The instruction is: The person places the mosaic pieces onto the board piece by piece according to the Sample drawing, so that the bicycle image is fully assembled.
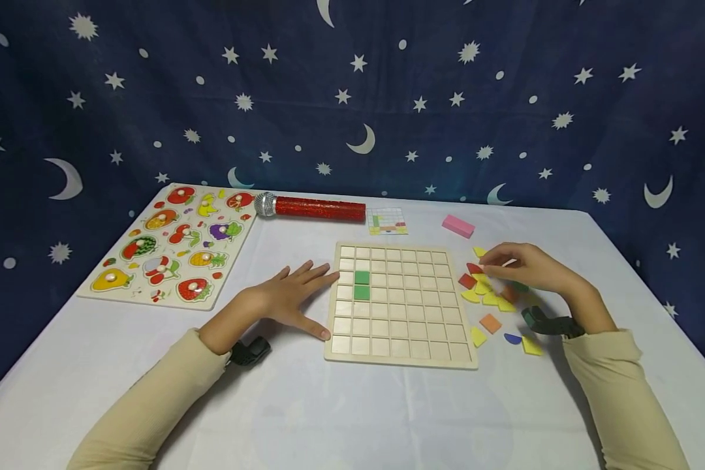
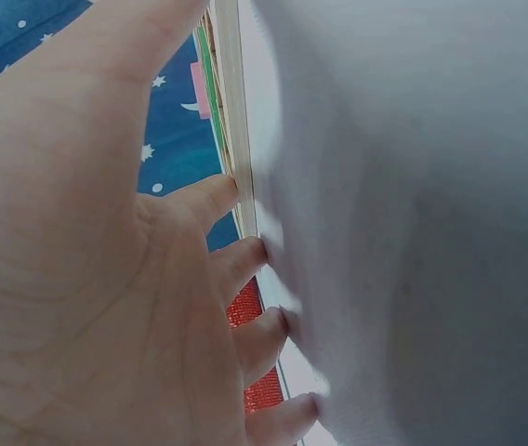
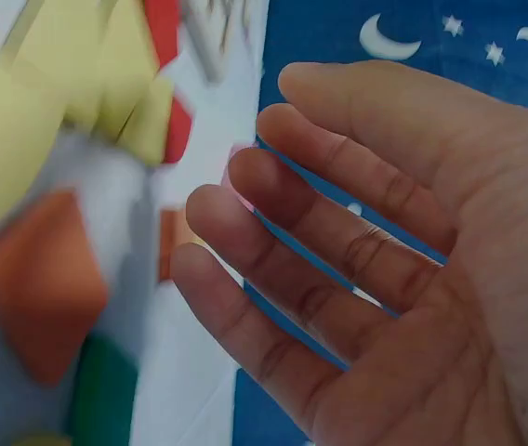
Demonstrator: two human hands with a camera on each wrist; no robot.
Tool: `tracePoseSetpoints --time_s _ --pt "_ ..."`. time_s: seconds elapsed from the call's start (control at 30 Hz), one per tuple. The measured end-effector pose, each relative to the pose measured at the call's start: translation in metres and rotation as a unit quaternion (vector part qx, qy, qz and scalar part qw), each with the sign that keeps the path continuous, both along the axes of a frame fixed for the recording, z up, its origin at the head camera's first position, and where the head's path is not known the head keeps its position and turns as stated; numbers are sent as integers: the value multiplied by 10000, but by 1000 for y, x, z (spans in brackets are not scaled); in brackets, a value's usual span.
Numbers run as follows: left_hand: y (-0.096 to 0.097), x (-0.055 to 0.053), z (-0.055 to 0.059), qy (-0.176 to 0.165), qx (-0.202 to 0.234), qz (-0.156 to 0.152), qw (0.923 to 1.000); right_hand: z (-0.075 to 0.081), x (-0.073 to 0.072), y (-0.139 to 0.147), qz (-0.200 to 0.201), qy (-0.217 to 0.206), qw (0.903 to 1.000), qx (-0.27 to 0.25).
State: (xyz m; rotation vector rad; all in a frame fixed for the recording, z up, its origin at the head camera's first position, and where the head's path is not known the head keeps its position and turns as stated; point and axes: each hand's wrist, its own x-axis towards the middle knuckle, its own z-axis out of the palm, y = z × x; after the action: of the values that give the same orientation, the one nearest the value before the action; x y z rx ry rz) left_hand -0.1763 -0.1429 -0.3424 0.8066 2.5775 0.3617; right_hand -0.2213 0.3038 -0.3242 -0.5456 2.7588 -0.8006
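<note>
Barely started, I judge: two green squares (image 1: 361, 292) sit in adjacent cells, other cells bare; loose coloured pieces (image 1: 490, 299) wait right of the board. Grid board (image 1: 399, 326): pale wood, flat on the white table (image 1: 411, 418). My left hand (image 1: 290, 297) spreads at its left edge; right hand (image 1: 529, 266), fingers gently bent, empty, above pieces.

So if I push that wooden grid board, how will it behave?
The grid board looks like rigid wood, so it probably won't flex. Lying flat on the white tabletop, it should slide rather than tip. Its two green squares sit within the grid lines, so they'd likely ride along with a gentle push.
</note>
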Motion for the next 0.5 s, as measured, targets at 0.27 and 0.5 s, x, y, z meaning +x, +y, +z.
tracePoseSetpoints --time_s 0.27,0.5 --pt "2 -1 0 -12 -9 -21 10000 -3 -1 24 -315 -99 9994 117" --pt "0 -2 -3 1 49 -15 10000 -3 -2 41 -188 -310 9993 86"
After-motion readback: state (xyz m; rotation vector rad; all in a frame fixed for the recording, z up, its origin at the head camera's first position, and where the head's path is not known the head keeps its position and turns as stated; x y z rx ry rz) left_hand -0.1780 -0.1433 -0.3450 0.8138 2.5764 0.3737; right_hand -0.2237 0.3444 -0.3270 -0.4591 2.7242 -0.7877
